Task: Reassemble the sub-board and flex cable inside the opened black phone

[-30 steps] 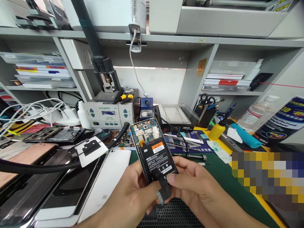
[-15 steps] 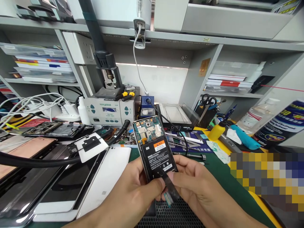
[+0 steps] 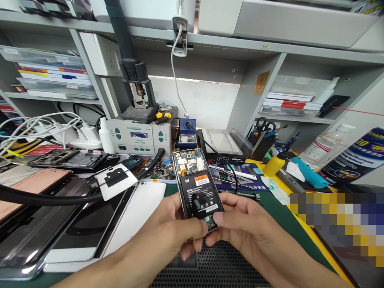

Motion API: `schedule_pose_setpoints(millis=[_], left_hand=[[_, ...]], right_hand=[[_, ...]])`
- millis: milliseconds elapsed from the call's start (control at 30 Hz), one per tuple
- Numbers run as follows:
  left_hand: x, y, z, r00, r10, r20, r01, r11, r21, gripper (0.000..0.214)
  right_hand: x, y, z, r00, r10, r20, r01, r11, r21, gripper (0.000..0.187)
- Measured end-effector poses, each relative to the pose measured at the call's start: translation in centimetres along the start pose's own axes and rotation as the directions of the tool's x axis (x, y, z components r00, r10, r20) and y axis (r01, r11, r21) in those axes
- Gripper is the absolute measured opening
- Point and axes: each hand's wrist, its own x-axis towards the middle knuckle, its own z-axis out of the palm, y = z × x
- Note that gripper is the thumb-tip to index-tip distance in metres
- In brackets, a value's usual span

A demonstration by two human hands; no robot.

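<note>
I hold an opened smartphone (image 3: 196, 182) upright over the green mat, its back cover off, with the circuit board on top and a black battery below. My left hand (image 3: 171, 228) grips its lower left edge, thumb across the bottom. My right hand (image 3: 240, 228) pinches the lower right corner, thumb by a small green board at the phone's bottom. A black flap curls up on the battery's lower part (image 3: 198, 200).
A white phone (image 3: 132, 224) and several dark screens lie at left under a thick black hose (image 3: 60, 198). A soldering station (image 3: 138, 138) and a heating plate (image 3: 220, 144) stand behind. A yellow bottle (image 3: 273, 164), scissors and a clear bottle sit at right. A black mesh pad (image 3: 216, 268) lies below my hands.
The black flap that hung below the phone between my fingers has come up and now curls on the battery, exposing the small green board. The phone sits slightly more upright.
</note>
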Motion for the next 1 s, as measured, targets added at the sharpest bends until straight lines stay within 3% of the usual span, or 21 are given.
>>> schedule_pose_setpoints(millis=[233, 500, 1000], left_hand=[[0.31, 0.14, 0.08, 0.998, -0.058, -0.014, 0.058, 0.998, -0.003, 0.010], [0.09, 0.27, -0.01, 0.998, -0.043, 0.041, 0.043, 0.999, -0.016, 0.004], [0.26, 0.11, -0.15, 0.999, -0.047, 0.025, 0.046, 0.998, 0.036, 0.006]], right_hand=[[0.19, -0.20, -0.07, 0.999, 0.039, -0.005, -0.039, 0.999, -0.014, 0.010], [0.09, -0.15, 0.14, 0.999, 0.046, -0.012, -0.047, 0.998, -0.045, 0.012], [0.11, -0.10, 0.21, 0.998, 0.054, 0.012, -0.053, 0.997, -0.048, 0.013]])
